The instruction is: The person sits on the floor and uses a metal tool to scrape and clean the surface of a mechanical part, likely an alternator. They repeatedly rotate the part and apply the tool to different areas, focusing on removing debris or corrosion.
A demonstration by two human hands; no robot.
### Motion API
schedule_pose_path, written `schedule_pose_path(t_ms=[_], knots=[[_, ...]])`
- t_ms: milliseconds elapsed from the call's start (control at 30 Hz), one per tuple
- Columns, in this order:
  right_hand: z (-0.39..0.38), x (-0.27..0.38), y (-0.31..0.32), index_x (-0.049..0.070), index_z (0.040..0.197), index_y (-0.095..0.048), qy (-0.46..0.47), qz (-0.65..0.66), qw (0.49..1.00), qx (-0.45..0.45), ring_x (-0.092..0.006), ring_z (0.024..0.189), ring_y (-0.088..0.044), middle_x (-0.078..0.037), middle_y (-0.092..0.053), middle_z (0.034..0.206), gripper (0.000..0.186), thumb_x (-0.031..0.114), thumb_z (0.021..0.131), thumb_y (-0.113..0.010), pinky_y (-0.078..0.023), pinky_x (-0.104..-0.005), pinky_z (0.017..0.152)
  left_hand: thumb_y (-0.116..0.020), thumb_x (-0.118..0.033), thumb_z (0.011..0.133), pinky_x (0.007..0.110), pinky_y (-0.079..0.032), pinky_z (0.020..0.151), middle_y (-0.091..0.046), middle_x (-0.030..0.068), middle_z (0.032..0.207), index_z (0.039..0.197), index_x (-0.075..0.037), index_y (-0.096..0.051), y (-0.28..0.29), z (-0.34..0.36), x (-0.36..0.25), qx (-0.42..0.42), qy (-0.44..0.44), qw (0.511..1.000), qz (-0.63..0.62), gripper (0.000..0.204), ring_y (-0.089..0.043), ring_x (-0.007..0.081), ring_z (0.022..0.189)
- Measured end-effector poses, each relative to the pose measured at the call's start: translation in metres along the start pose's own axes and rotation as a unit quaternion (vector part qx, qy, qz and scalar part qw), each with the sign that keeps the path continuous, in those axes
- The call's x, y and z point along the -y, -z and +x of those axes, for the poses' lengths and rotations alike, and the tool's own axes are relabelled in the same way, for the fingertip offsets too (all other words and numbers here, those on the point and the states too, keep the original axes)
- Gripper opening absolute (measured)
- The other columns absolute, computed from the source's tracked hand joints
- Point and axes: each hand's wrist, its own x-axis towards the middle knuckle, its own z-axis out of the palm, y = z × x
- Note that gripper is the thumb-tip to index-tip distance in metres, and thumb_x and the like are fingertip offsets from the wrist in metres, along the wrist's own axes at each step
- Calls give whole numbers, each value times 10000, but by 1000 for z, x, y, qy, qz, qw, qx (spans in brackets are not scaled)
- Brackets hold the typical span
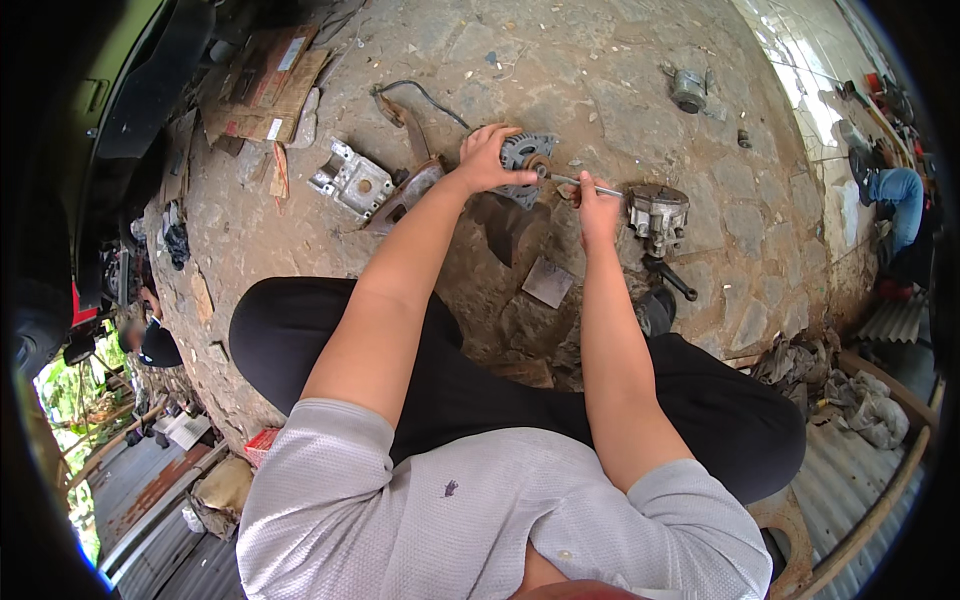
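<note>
My left hand (487, 162) grips a round grey slotted metal housing (522, 150) that looks like part of an alternator, its thumb near a brownish ring at the centre. In my right hand (597, 210) is a thin metal rod (570, 181), held between closed fingers. The rod's left end meets or nearly meets the ring; whether it touches, I cannot tell. Below the housing lies a dark curved metal piece (510, 228). Right of my right hand stands a round cast-metal part (657, 212), and to the left lies a silvery cast housing (353, 182).
A rusty metal part (410, 190) with a black cable (430, 97) lies beside my left forearm. Near my knees are a small flat plate (548, 282) and a black crank-like lever (672, 276). Farther off are a metal cylinder (689, 88), cardboard (262, 85) and other people at the sides.
</note>
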Motion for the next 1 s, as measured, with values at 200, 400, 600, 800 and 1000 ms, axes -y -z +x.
schedule_pose_path(t_ms=[200, 400, 600, 800, 1000], knots=[[0, -1, 2, -4, 969, -709, 8, 11, 1000, -1, -127, 637, -625, -83, -736, 788, 269, 244, 1050, -645, -477, -288, 584, -825, -777, 662, 543, -216, 1227, -396, 120, 1575, 1520, -228, -485, -9, 3, 10, -19, 24, 999, -34, 1074, -286, 377, 1501], [4, 5, 6, -11, 957, -707, 15, -24, 999, -24, -123, 619, -620, -82, -734, 789, 284, 253, 1047, -650, -477, -292, 587, -769, -668, 831, 526, -247, 1221, -427, 159, 1552, 1516, -159, -493, 1, -2, -14, -4, 6, 1000, 5, 896, -323, 398, 1480], [-3, 4, -1, 18, 925, -700, -10, -26, 1000, -9, -117, 604, -577, -58, -703, 728, 293, 278, 1049, -646, -451, -287, 591, -800, -696, 776, 538, -246, 1218, -423, 159, 1555, 1509, -166, -498, -3, 1, -2, -18, 29, 999, -16, 953, -312, 399, 1486], [3, 2, 3, 22, 927, -684, -5, -27, 1000, -13, -110, 621, -579, -59, -703, 738, 309, 290, 1064, -617, -445, -282, 592, -788, -705, 779, 535, -233, 1228, -405, 151, 1568, 1516, -175, -490, 3, -3, -7, 15, -5, 999, 29, 955, -292, 392, 1497], [1, 0, -1, 22, 926, -682, -3, -58, 998, 13, -109, 639, -581, -48, -691, 745, 334, 308, 1075, -595, -446, -285, 604, -827, -736, 701, 529, -225, 1236, -407, 149, 1568, 1513, -174, -492, -1, 3, -5, 1, 64, 998, -29, 1043, -289, 389, 1504]])
